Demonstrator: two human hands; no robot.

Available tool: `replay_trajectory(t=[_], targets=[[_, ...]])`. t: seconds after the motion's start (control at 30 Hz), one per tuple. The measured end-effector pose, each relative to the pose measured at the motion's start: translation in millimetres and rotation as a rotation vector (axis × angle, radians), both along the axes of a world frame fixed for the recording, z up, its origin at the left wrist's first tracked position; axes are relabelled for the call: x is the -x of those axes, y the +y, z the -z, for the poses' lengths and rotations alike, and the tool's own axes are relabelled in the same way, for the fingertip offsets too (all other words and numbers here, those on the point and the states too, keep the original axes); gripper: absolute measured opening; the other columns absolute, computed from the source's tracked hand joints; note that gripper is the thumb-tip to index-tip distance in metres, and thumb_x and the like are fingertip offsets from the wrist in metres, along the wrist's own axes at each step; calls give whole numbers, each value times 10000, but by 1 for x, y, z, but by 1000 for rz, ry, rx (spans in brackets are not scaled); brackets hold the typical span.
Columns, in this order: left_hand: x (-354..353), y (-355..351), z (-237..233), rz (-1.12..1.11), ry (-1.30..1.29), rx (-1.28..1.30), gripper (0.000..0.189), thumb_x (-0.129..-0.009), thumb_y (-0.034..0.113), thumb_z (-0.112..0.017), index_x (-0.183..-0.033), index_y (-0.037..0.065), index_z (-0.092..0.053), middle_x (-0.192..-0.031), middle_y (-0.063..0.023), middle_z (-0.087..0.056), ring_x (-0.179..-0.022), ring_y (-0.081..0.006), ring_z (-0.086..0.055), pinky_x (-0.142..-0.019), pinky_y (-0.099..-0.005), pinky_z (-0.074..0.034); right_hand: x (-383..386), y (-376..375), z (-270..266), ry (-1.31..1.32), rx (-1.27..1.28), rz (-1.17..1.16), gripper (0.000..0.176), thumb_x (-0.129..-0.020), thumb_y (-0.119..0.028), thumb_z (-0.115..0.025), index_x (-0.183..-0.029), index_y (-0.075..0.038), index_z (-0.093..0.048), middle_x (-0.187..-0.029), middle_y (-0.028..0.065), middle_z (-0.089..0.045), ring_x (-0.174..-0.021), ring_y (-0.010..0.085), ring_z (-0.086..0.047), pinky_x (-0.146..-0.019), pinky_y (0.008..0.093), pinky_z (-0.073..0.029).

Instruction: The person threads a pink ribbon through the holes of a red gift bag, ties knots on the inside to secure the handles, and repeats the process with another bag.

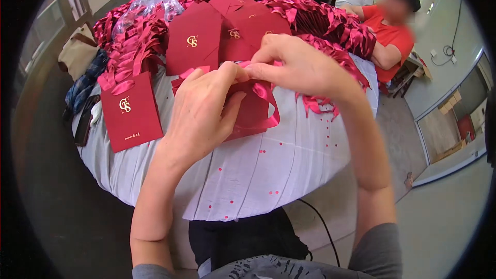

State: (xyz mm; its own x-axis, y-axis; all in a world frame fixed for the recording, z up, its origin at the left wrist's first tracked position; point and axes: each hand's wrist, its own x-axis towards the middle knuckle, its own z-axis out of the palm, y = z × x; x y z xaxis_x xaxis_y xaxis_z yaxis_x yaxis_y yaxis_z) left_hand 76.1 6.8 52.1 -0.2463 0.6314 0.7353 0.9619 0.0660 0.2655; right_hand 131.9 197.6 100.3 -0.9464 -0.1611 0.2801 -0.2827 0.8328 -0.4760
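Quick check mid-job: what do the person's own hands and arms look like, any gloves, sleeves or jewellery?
No gloves: the left hand and right hand are bare, with no ring, watch or wristband visible. The left forearm and right forearm are uncovered up to grey sleeves at the bottom edge.

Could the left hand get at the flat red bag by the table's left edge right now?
Probably yes: the bag lies uncovered just beside the left hand, nothing between them, though that hand is busy pinching a ribbon.
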Motion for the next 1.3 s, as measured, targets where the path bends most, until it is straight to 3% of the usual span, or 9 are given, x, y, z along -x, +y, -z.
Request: replay_trajectory(t=[0.07, 0.13, 0.3, 0.87, 0.93, 1.0, 1.07, 1.2, 1.3], targets=[[-2, 0, -1, 35, -2, 2, 252, -726, -42, -684, -945, 18, -574, -866, -92, -632, -773, -255, -580, -667, -337, -452, 3, -2, -27, -342, -62, 5, 286, -785, -248, -652, -869, 23, -692, -662, 109, -628, -634, 157, -595, -606, 331, -480], [-3, 0, -1, 60, 27, -4, 247, -724, -53, -681, -934, 15, -572, -856, -92, -631, -763, -253, -572, -674, -330, -450, 7, -1, -31, -416, -13, 4, 276, -809, -245, -648, -853, 22, -700, -678, 20, -638, -614, 84, -547, -603, 287, -440], [-5, 1, -1, 88, 25, 6, 245, -731, -26, -661, -931, 35, -532, -852, -90, -659, -754, -264, -612, -683, -344, -421, 3, -9, -37, -523, -4, 71, 224, -734, -223, -702, -800, -9, -711, -663, -12, -608, -618, 81, -515, -588, 263, -402], [-9, 3, 2, 58, -233, -38, 180, -743, -62, -649, -879, 10, -555, -793, -99, -653, -682, -241, -578, -635, -319, -423, 2, -6, 22, -181, 699, 120, 126, -778, -125, -669, -821, -17, -718, -781, 41, -660, -752, 97, -554, -675, 254, -408], [-12, -1, 0, 85, -205, 49, 164, -806, -122, -579, -927, -23, -529, -826, -72, -604, -781, -104, -602, -691, -227, -472, 7, 7, 16, -104, 806, 96, 140, -803, -137, -683, -855, -13, -723, -855, 62, -697, -873, 111, -606, -816, 245, -441], [-14, 1, 1, 63, -182, 46, 161, -811, -124, -567, -925, -18, -525, -824, -66, -597, -765, -101, -589, -695, -223, -469, 5, 11, 3, -75, 807, 155, 160, -808, -167, -696, -874, -24, -725, -853, 38, -696, -862, 92, -601, -811, 245, -434], [-10, 3, 4, 83, -183, -23, 201, -753, -85, -619, -911, 10, -539, -794, -108, -652, -695, -252, -564, -665, -324, -413, 15, 24, 11, -31, 828, -24, 153, -808, -191, -707, -880, -57, -729, -848, 12, -693, -792, 58, -568, -713, 245, -397], [-14, 2, 3, 81, -226, -5, 193, -761, -98, -596, -912, 8, -539, -793, -110, -651, -708, -255, -564, -666, -333, -411, 22, 29, 10, 109, 996, 262, 116, -824, -163, -684, -856, -56, -719, -851, 18, -684, -737, 59, -544, -601, 225, -376], [-13, 1, 1, 95, -265, -15, 145, -798, -69, -579, -916, 6, -542, -793, -112, -650, -712, -258, -557, -666, -338, -407, 30, 39, 16, 204, 1104, 193, 119, -846, -130, -658, -916, -45, -704, -865, 25, -676, -680, 64, -518, -568, 209, -382]])
